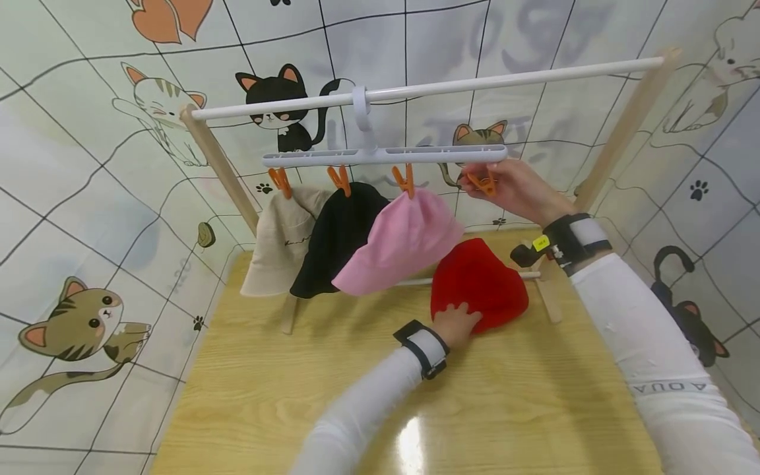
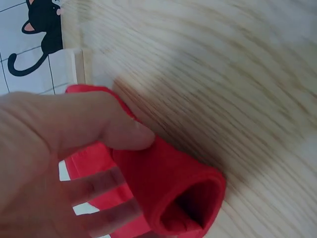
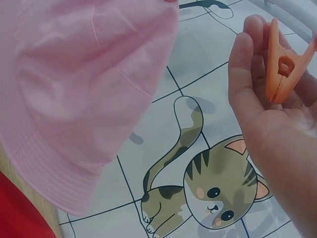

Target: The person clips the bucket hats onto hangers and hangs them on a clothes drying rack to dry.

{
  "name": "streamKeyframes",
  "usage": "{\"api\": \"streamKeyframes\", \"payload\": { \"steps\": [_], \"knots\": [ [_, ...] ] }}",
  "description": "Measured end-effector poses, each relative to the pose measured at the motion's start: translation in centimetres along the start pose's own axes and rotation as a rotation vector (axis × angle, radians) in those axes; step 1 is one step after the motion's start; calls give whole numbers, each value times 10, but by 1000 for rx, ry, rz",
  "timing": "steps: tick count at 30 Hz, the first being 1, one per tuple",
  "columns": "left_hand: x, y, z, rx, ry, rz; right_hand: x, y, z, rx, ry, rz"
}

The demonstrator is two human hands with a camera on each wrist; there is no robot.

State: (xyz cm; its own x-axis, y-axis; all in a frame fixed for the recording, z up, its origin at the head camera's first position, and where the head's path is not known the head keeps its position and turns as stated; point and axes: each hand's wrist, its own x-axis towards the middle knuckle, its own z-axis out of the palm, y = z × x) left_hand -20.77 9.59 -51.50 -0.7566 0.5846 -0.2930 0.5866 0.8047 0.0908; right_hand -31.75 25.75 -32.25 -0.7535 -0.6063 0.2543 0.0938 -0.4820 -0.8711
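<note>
My left hand [image 1: 456,326] grips the brim of a red bucket hat [image 1: 483,280] lying on the table. In the left wrist view the thumb presses the folded red brim [image 2: 163,168] from above, with fingers beneath. Up at the right end of a white hanger [image 1: 386,156], my right hand [image 1: 525,192] holds an orange clothespin [image 3: 285,64]; its jaws look closed and point down. Beside it a pink bucket hat [image 1: 406,241], a black hat [image 1: 341,241] and a beige hat [image 1: 282,241] hang from orange clothespins [image 1: 404,179].
The hanger hooks over a white rod [image 1: 522,79] between wooden posts [image 1: 623,132]. Wooden feet [image 1: 547,300] and a low white bar stand on the wood-grain table [image 1: 285,396]. Cat-printed sheeting [image 1: 107,218] surrounds the back and sides.
</note>
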Motion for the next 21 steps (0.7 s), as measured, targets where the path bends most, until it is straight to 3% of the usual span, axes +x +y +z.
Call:
{"api": "streamKeyframes", "payload": {
  "steps": [6,13,17,21],
  "knots": [
    [-15,-15,-13,-3,-89,2,0,-1,0,-14,9,3],
    [-16,-17,-20,30,-146,-63,-1,-2,2,1,20,11],
    [-11,-10,-18,45,-76,-82,-2,-1,2,-2,26,9],
    [-6,-2,-10,20,34,-28,-3,0,2,-2,21,8]
  ]
}}
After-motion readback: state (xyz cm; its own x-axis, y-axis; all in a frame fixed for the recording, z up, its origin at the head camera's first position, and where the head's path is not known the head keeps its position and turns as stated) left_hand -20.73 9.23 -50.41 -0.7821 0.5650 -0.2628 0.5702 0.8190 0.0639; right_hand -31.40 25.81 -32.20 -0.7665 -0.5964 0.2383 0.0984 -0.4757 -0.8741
